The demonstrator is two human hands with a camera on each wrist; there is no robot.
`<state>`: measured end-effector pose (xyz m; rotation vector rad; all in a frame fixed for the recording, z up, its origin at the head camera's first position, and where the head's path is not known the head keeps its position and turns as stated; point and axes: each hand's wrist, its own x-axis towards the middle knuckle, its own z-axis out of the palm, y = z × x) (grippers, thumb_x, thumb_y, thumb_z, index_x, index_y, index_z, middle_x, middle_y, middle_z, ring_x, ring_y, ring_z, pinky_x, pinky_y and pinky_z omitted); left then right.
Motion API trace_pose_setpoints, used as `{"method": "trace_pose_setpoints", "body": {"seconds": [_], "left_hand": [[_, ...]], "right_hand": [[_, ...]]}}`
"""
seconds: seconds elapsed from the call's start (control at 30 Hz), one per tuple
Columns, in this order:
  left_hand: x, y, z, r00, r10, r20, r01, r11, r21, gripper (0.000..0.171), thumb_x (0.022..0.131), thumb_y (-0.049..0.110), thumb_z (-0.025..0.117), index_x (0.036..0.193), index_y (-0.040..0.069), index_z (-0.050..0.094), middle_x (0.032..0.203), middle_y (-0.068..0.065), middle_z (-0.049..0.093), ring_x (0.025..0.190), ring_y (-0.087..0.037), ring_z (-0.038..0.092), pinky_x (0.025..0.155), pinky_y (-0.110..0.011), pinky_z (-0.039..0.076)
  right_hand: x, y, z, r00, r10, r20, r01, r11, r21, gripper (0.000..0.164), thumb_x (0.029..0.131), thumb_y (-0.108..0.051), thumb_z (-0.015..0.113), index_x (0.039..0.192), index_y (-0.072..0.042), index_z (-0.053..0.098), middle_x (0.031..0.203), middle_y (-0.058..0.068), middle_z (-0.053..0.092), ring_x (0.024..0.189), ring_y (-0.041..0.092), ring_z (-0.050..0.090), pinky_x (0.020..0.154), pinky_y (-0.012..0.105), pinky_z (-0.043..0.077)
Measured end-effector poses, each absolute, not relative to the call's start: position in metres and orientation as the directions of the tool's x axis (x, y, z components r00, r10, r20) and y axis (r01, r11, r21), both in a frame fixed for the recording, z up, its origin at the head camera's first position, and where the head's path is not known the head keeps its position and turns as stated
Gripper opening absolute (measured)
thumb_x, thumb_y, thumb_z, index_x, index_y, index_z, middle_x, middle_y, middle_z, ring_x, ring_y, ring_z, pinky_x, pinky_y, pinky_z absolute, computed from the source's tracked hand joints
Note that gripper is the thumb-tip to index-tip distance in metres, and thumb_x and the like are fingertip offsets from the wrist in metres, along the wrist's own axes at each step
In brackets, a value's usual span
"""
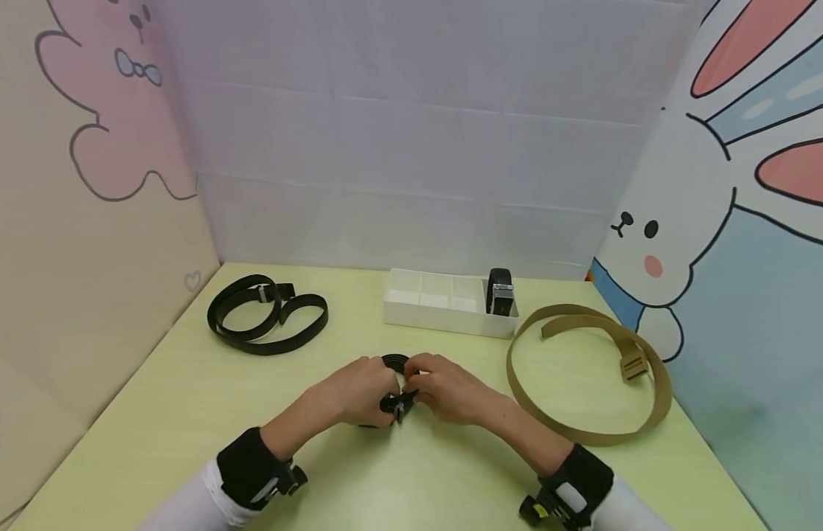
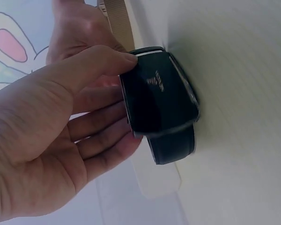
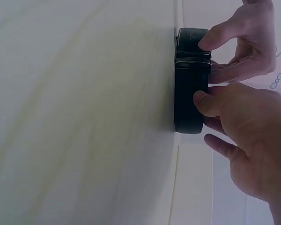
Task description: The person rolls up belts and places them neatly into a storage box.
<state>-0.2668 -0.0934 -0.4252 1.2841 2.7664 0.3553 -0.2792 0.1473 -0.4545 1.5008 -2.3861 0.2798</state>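
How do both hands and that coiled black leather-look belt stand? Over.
Left hand pinching dark rectangular buckle. Right hand gripping coiled black belt. Looped tan webbing belt off to the right, apart from both hands.

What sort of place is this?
Perhaps a small booth set up for filming handwork: a pale yellow table boxed in by a plain pale backdrop and cartoon-printed side walls, with small cameras strapped to both wrists.
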Motion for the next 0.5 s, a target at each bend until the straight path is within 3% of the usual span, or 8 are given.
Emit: {"method": "trace_pose_setpoints", "body": {"seconds": [0.13, 0.3, 0.37, 0.5], "left_hand": [[-0.268, -0.093, -0.425, -0.619, 0.785, 0.031, 0.767, 0.595, 0.241, 0.018, 0.091, 0.011, 0.089, 0.079, 0.011, 0.076, 0.065, 0.014, 0.045, 0.061, -0.003, 0.036, 0.060, -0.019, 0.031], [-0.272, -0.097, -0.434, -0.609, 0.791, 0.059, 0.777, 0.579, 0.248, 0.020, 0.087, 0.016, 0.091, 0.078, 0.015, 0.073, 0.065, 0.016, 0.042, 0.063, -0.001, 0.035, 0.061, -0.021, 0.029], [-0.274, -0.100, -0.439, -0.610, 0.788, 0.079, 0.774, 0.571, 0.273, 0.024, 0.085, 0.017, 0.091, 0.076, 0.017, 0.069, 0.065, 0.017, 0.038, 0.063, 0.000, 0.032, 0.061, -0.021, 0.027], [-0.279, -0.105, -0.445, -0.595, 0.792, 0.134, 0.772, 0.518, 0.367, 0.031, 0.082, 0.014, 0.087, 0.072, 0.020, 0.058, 0.064, 0.016, 0.031, 0.062, 0.001, 0.024, 0.060, -0.022, 0.022]], "right_hand": [[-0.280, 0.148, -0.452, -0.373, -0.850, 0.373, -0.910, 0.414, 0.034, 0.016, 0.090, -0.006, 0.095, 0.103, -0.012, 0.087, 0.115, 0.005, 0.076, 0.112, 0.022, 0.075, 0.095, 0.037, 0.062], [-0.280, 0.150, -0.450, -0.374, -0.842, 0.388, -0.909, 0.415, 0.025, 0.024, 0.090, -0.007, 0.095, 0.110, -0.008, 0.084, 0.119, 0.006, 0.079, 0.117, 0.024, 0.076, 0.103, 0.042, 0.062], [-0.278, 0.152, -0.450, -0.425, -0.804, 0.416, -0.879, 0.476, 0.021, 0.026, 0.091, -0.011, 0.095, 0.114, -0.007, 0.082, 0.118, 0.006, 0.081, 0.116, 0.025, 0.076, 0.106, 0.044, 0.061], [-0.275, 0.158, -0.450, -0.597, -0.664, 0.450, -0.758, 0.651, -0.045, 0.020, 0.096, -0.017, 0.090, 0.111, -0.006, 0.083, 0.112, 0.006, 0.084, 0.107, 0.027, 0.079, 0.102, 0.048, 0.061]]}}
